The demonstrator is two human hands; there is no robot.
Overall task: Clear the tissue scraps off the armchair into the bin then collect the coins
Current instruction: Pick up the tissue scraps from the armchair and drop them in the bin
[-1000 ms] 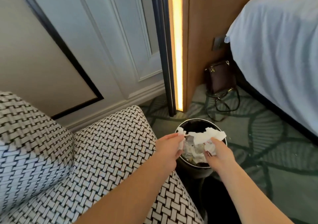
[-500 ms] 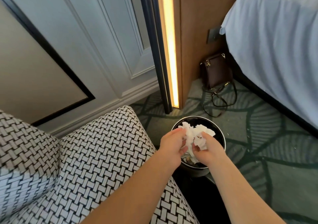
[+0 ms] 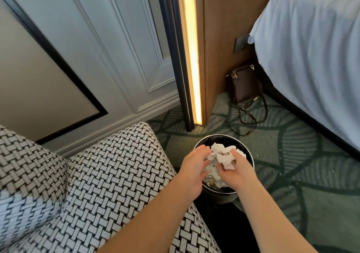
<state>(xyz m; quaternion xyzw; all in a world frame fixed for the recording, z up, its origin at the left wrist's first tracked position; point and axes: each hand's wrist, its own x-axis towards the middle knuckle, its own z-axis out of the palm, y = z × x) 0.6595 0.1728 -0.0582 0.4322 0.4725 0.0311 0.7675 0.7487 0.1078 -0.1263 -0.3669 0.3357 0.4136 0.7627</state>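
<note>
step: drop tissue | left hand and right hand both grip it over bin | tip: let go low, centred, so no scraps spill

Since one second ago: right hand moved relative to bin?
Yes: the right hand drifted left, off the right rim of the bin toward its middle, bunching tissue against the left hand.

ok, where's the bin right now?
Head view, lower centre: the bin stands on carpet right of the armchair, below the left hand, right hand and tissue scraps.
</note>
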